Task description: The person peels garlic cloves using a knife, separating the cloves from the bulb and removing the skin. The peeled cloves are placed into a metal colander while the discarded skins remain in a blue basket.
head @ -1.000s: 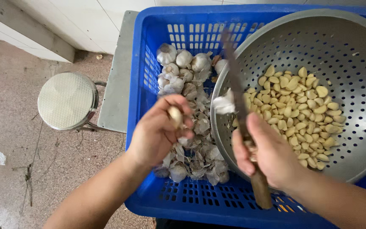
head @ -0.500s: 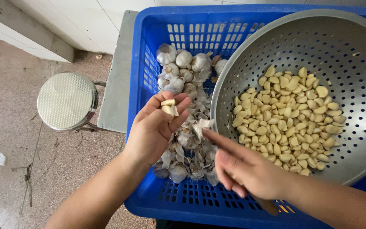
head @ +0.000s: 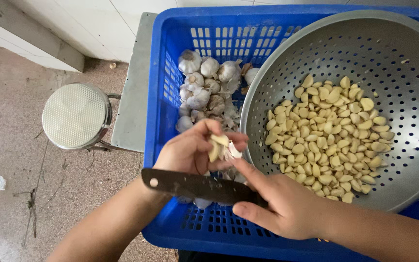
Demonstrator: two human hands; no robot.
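Left hand (head: 190, 153) pinches pale, partly peeled garlic clove (head: 217, 147) over blue plastic slotted crate (head: 163, 97), just left of round perforated metal colander (head: 403, 82). Right hand (head: 287, 206) closed w/ dark flat knife blade (head: 195, 184), forefinger touching clove. Whole garlic bulbs (head: 204, 82) in crate beyond.

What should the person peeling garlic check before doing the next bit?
1. Garlic clove gripped firmly by left hand: ok.
2. Right hand keeps its grip on the knife: ok.
3. Blade edge turned away from the left wrist: cannot tell.
4. Right fingertip on the loose skin: ok.
5. Colander has room for more peeled cloves: ok.
6. Unpeeled bulbs left in the blue crate: ok.
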